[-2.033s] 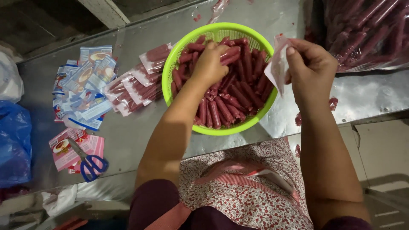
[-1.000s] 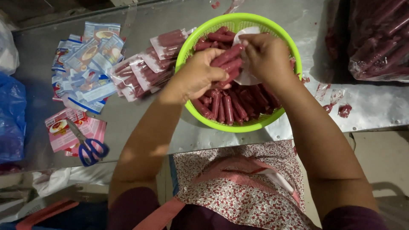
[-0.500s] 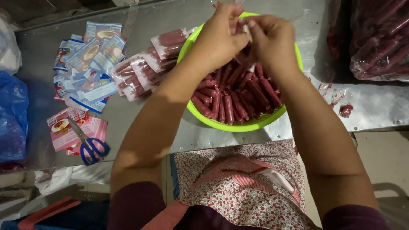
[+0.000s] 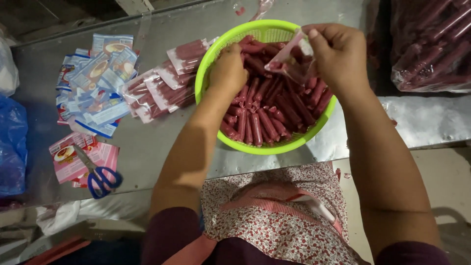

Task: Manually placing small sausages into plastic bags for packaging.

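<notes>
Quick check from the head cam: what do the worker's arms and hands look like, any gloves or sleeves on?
No gloves: the left hand and right hand are bare, with no rings, watch or bracelets showing. Both forearms are uncovered. Dark maroon sleeves start around the upper arms at the bottom of the view. A floral apron with pink straps covers the lap.

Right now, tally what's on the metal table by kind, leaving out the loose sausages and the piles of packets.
Green basket: 1
Blue-handled scissors: 1
Clear pouch in the right hand's grip: 1
Big clear bag of sausages: 1
Blue plastic bag: 1
Total: 5
</notes>
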